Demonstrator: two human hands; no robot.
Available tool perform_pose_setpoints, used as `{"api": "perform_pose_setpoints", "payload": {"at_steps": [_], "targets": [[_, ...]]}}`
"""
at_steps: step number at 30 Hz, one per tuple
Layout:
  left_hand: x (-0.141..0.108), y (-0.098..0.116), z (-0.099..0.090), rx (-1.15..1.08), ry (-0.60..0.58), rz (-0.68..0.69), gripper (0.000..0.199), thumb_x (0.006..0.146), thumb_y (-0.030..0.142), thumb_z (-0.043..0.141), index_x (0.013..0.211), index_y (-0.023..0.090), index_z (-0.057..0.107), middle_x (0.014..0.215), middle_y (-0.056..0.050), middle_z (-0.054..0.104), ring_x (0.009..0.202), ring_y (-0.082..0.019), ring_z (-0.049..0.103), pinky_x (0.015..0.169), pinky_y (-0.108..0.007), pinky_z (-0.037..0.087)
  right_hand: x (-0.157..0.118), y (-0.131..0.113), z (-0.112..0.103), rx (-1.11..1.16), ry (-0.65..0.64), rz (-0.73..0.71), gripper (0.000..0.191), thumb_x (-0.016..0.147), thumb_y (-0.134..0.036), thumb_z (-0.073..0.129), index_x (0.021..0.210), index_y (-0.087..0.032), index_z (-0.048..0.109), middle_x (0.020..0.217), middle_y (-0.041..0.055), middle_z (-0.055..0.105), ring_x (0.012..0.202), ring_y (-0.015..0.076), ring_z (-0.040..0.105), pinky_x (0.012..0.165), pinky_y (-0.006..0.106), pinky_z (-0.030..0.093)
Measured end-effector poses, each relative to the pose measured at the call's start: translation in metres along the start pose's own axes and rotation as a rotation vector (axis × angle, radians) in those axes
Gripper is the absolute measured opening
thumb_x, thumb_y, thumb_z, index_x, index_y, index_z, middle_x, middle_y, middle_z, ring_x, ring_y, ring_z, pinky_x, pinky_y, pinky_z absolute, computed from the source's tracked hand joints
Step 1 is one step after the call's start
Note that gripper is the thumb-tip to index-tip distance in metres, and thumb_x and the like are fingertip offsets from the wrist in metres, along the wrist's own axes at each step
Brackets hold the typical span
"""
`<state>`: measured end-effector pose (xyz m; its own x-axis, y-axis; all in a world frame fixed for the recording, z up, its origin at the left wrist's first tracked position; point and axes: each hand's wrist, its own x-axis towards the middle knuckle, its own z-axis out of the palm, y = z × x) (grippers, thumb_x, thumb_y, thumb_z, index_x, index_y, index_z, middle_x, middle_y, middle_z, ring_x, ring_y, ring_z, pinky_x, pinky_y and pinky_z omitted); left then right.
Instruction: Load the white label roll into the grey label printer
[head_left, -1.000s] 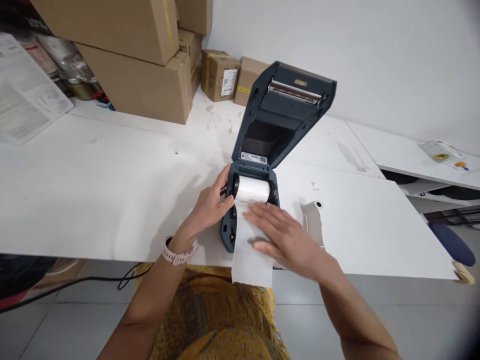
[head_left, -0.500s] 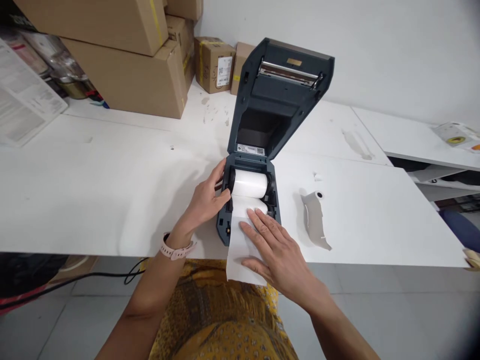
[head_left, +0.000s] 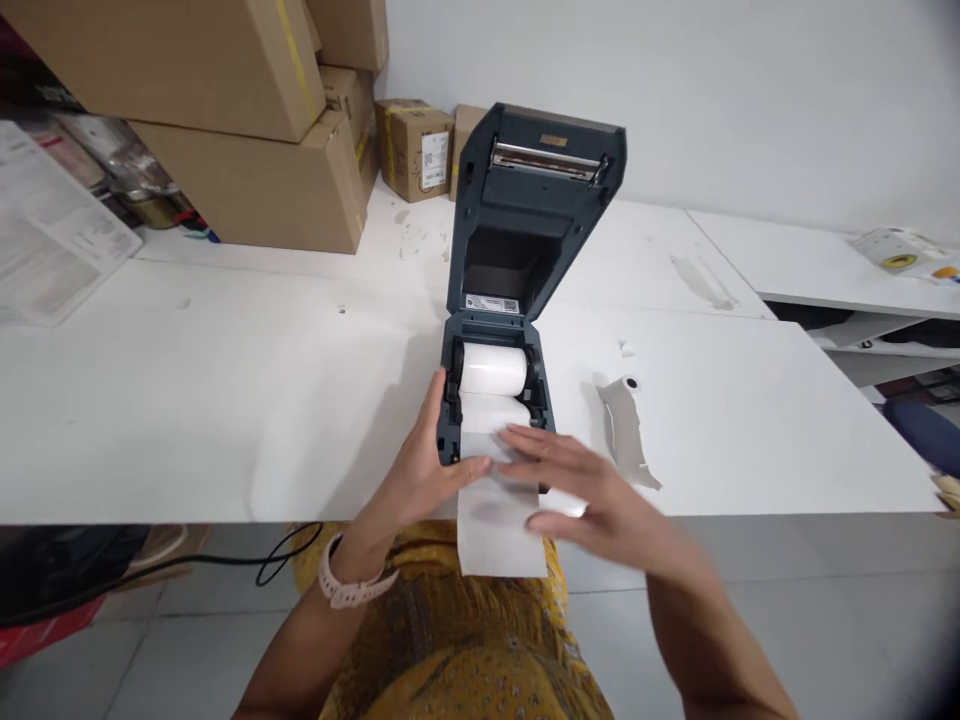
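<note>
A dark label printer (head_left: 491,325) stands on the white table with its lid (head_left: 534,200) raised. Inside it sits a white paper roll (head_left: 493,370), and its loose paper strip (head_left: 501,535) runs forward over the printer's front and hangs past the table edge. My left hand (head_left: 429,465) lies along the printer's left side, fingers extended, thumb tip on or just over the strip. Slightly blurred, my right hand (head_left: 581,485) hovers over the strip's right side with its fingers spread. Whether its fingertips touch the paper, I cannot tell.
To the right of the printer lies a small paper roll (head_left: 626,425) with a curled tail. Cardboard boxes (head_left: 247,185) are stacked at the back left, near a plastic-wrapped package (head_left: 56,225). A black cable (head_left: 225,555) hangs below the table's front edge.
My right hand has lifted from the paper strip and shifted right. My left hand has slid toward the printer's front, its thumb now over the strip. The camera view has shifted slightly.
</note>
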<state>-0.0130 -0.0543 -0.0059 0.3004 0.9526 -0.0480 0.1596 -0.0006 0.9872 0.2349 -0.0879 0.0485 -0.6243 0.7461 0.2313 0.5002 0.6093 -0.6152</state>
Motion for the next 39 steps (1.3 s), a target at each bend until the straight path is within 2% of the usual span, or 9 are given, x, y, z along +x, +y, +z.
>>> {"api": "perform_pose_setpoints", "payload": {"at_steps": [5,9,12,16,21,25,32,35,39], "targets": [[-0.021,-0.005,0.011,-0.121,0.038,-0.048,0.118,0.086,0.051,0.08,0.17,0.032,-0.001,0.175,-0.013,0.029,0.159,-0.035,0.035,0.129,-0.055,0.033,0.084,0.04,-0.084,-0.002,0.767,0.011,0.049,0.103,-0.051,0.06,0.144,-0.026,0.06,0.152,0.0094,0.062,0.143,0.0248,0.058,0.123,0.049,0.046],[-0.02,-0.005,0.014,-0.168,0.092,-0.03,0.122,0.083,0.053,0.083,0.17,0.033,0.0,0.177,-0.012,0.022,0.161,-0.035,0.03,0.128,-0.051,0.035,0.182,0.058,-0.142,0.29,0.687,0.288,0.056,0.116,-0.043,0.018,0.166,-0.017,0.02,0.173,0.0068,0.034,0.159,0.0188,0.036,0.129,0.043,0.034],[-0.022,-0.009,0.017,-0.169,0.132,-0.021,0.123,0.082,0.054,0.084,0.17,0.036,0.0,0.178,-0.011,0.018,0.162,-0.035,0.028,0.128,-0.052,0.035,0.207,0.047,-0.157,0.348,0.545,0.298,0.079,0.109,-0.06,0.004,0.149,-0.012,0.053,0.141,0.0038,0.068,0.136,0.0203,0.064,0.12,0.041,0.048],[-0.029,-0.019,0.023,-0.175,0.175,0.041,0.117,0.084,0.051,0.083,0.169,0.042,0.001,0.178,-0.009,0.017,0.162,-0.035,0.026,0.129,-0.055,0.033,0.156,0.019,-0.118,0.154,0.691,0.035,0.065,0.113,-0.055,0.024,0.114,-0.014,0.074,0.116,0.0031,0.078,0.112,0.0191,0.074,0.108,0.042,0.058],[-0.035,-0.028,0.025,-0.2,0.259,0.172,0.11,0.085,0.053,0.081,0.168,0.046,0.009,0.18,-0.005,0.011,0.165,-0.034,0.015,0.133,-0.055,0.022,0.055,-0.002,-0.022,-0.18,0.67,-0.229,0.036,0.112,-0.032,0.037,0.129,-0.021,0.066,0.129,0.008,0.075,0.127,0.0211,0.066,0.113,0.046,0.052],[-0.03,-0.021,0.019,-0.289,0.337,0.254,0.089,0.092,0.068,0.065,0.167,0.044,0.021,0.179,-0.004,0.017,0.165,-0.035,0.016,0.131,-0.057,0.027,0.012,-0.001,0.034,-0.256,0.616,-0.144,0.038,0.105,-0.02,0.046,0.139,-0.028,0.062,0.136,0.0052,0.075,0.136,0.0229,0.064,0.121,0.052,0.044],[-0.013,0.004,0.018,-0.318,0.285,0.061,0.083,0.092,0.055,0.071,0.164,0.039,0.033,0.173,-0.006,0.034,0.161,-0.036,0.028,0.129,-0.056,0.035,0.005,0.015,0.051,0.273,0.844,0.244,0.048,0.099,-0.05,0.065,0.145,-0.042,0.056,0.16,-0.0006,0.055,0.154,0.0286,0.044,0.128,0.061,0.035],[-0.012,0.0,0.015,-0.299,0.268,0.074,0.094,0.087,0.052,0.078,0.165,0.039,0.028,0.171,-0.008,0.037,0.161,-0.038,0.029,0.128,-0.059,0.036,0.004,0.024,0.051,0.62,0.675,0.445,0.093,0.085,-0.074,0.069,0.163,-0.042,0.029,0.176,-0.0002,0.026,0.164,0.0313,0.022,0.132,0.062,0.027],[-0.013,-0.007,0.012,-0.273,0.239,0.141,0.097,0.087,0.05,0.078,0.167,0.04,0.024,0.17,-0.008,0.039,0.159,-0.038,0.034,0.125,-0.06,0.039,0.0,0.028,0.05,0.919,0.484,0.508,0.114,0.073,-0.082,0.074,0.166,-0.039,0.024,0.177,0.0033,0.025,0.164,0.0336,0.021,0.134,0.06,0.024]]}}
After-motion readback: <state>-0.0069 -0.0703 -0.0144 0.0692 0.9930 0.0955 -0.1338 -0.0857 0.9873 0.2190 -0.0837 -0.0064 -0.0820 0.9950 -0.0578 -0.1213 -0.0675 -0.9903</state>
